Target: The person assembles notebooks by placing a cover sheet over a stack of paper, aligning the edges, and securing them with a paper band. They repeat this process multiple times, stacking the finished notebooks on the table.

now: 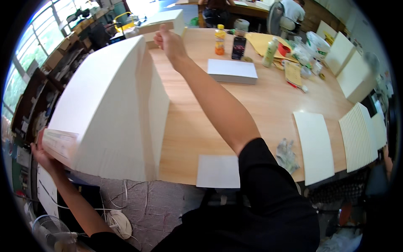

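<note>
A tall stack of white sheets (107, 92) stands at the table's left, close to me. Along its right side runs a brownish upright strip; whether it is a band or a shadow is unclear. My left hand (45, 159) is at the stack's near left corner, fingers curled on the edge of a flat printed piece with a pinkish end (61, 143). That piece lies against the stack, slightly blurred. Past the stack's far right edge, my right hand (171, 45) is raised with the fingers curled closed and the thumb up. What it grips, if anything, does not show.
A lower white stack (232, 71) lies mid-table, with an orange drink bottle (219, 40), a dark bottle (239, 45) and a green bottle (270, 52) behind. At the right are white boards (315, 147) and a crumpled glove (287, 156). Cables (126, 195) cross the floor.
</note>
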`<control>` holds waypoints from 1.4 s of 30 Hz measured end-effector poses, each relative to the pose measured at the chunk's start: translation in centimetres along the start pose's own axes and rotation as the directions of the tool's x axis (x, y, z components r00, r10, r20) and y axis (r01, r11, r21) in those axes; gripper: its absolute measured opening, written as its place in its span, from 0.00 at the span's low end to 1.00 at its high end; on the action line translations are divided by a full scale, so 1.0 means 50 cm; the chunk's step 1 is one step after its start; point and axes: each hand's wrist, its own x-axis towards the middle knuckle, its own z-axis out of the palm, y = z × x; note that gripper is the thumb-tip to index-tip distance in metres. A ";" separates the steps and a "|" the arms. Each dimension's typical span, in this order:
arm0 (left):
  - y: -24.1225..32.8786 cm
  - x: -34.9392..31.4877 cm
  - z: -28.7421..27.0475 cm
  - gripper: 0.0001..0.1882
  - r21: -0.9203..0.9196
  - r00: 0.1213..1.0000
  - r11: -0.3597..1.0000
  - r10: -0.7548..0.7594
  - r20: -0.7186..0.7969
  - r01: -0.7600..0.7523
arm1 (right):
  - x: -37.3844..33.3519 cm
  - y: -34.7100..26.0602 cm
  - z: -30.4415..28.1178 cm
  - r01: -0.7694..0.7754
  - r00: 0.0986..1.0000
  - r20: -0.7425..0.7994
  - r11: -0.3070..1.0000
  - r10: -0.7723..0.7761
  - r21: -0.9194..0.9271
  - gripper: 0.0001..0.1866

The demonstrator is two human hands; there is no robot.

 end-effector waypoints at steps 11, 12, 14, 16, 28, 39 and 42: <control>-0.348 -0.665 0.426 0.22 -0.115 0.536 0.950 0.260 0.803 -0.289 | -0.931 -0.134 -0.452 -0.254 0.912 -0.400 0.633 -0.097 -0.732 0.09; -0.376 -0.704 0.528 0.20 0.055 0.414 0.937 0.100 0.905 -0.346 | -0.998 -0.151 -0.454 -0.300 0.890 -0.447 0.615 -0.095 -0.729 0.08; -0.503 -0.823 0.647 0.18 0.016 0.257 0.953 0.066 0.964 -0.303 | -1.106 -0.189 -0.460 -0.335 0.880 -0.469 0.598 -0.079 -0.728 0.08; -0.564 -0.951 0.721 0.18 -0.048 -0.018 0.948 0.044 0.999 -0.316 | -1.175 -0.199 -0.465 -0.430 0.812 -0.582 0.617 -0.056 -0.659 0.08; -0.708 -1.289 0.807 0.20 -0.479 -0.677 0.779 0.098 0.730 -0.403 | -1.302 -0.214 -0.534 -0.548 0.633 -0.758 0.601 -0.156 -0.582 0.08; -0.722 -1.291 0.848 0.14 -0.278 -0.622 0.868 -0.045 0.782 -0.412 | -1.229 -0.232 -0.641 -0.673 0.667 -0.658 0.097 -0.351 -0.734 0.28; -0.714 -1.293 0.833 0.16 -0.311 -0.603 0.837 -0.028 0.797 -0.450 | -1.231 -0.232 -0.640 -0.664 0.662 -0.653 0.115 -0.368 -0.739 0.24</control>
